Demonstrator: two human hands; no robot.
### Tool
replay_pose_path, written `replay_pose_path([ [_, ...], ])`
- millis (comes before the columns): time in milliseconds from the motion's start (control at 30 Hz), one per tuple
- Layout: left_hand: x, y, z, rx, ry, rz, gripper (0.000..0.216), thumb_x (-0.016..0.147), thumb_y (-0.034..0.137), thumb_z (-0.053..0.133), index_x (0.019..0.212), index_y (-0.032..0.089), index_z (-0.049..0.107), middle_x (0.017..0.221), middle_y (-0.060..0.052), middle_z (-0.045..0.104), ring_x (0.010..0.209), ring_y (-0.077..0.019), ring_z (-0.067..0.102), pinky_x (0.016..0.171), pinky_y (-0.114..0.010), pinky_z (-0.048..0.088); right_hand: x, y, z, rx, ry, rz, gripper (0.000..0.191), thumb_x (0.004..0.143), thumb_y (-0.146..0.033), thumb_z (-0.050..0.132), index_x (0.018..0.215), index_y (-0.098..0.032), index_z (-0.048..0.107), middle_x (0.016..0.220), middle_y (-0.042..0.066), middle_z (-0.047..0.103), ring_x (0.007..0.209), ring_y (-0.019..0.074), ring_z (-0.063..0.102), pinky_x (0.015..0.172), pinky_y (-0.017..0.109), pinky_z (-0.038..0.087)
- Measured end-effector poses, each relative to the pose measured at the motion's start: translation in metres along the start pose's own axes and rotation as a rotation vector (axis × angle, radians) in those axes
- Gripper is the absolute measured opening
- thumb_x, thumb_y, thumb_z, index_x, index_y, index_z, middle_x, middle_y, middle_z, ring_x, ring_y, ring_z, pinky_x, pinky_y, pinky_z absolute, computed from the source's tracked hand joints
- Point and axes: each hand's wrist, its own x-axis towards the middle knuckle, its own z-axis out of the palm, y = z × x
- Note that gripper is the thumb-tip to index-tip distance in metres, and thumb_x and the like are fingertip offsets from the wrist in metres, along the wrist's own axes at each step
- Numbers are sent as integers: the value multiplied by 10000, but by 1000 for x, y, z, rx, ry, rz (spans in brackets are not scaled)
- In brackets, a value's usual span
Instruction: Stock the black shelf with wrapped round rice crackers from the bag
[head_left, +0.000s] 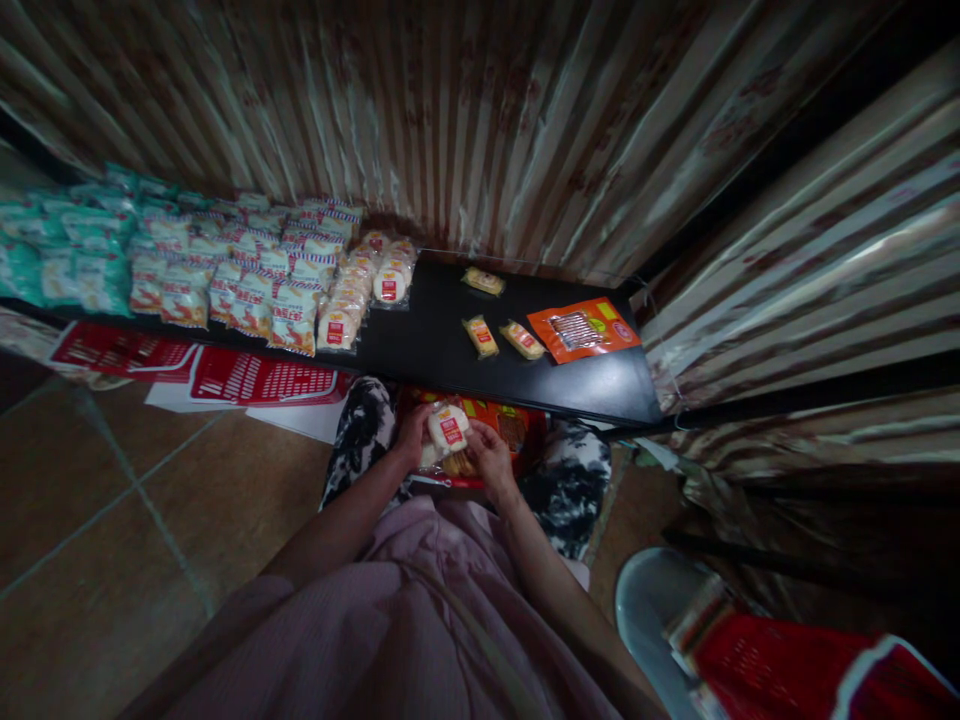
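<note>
A round white snack in a clear packet with a red label (448, 428) is held over my lap. My left hand (412, 437) grips its left side, fingers closed. My right hand (491, 457) pinches the packet's right edge. Beneath both hands, between my knees, sits a red container (534, 440) with orange packets and other snacks inside, partly hidden. Matching round white snack packets (391, 278) stand in short rows on the black shelf (427, 335) in front of me.
Left along the shelf are white snack bags (251, 295) and teal bags (90, 260). To the right lie small yellow packets (481, 337) and an orange packet (583, 330). Red bags (262, 378) lie below. A grey stool (652, 610) and red bag (795, 660) are at lower right.
</note>
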Motion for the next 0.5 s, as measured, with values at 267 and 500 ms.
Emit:
replay_pose_path([
  [267,-2,0,-2,-38,-118,36,247,583,216,587,824,163,608,745,-27,672,664,-147,626,602,-236,463,-4,-6,-1,8,13,-53,398,564,-427,742,874,-205,627,756,-12,673,634,113,587,571,217,457],
  [500,-8,3,0,55,-133,6,237,573,238,639,792,157,598,714,-28,651,636,-142,613,617,-249,470,-5,-6,-2,37,-27,-39,437,562,-417,752,924,-210,622,834,-1,685,717,136,616,646,244,489],
])
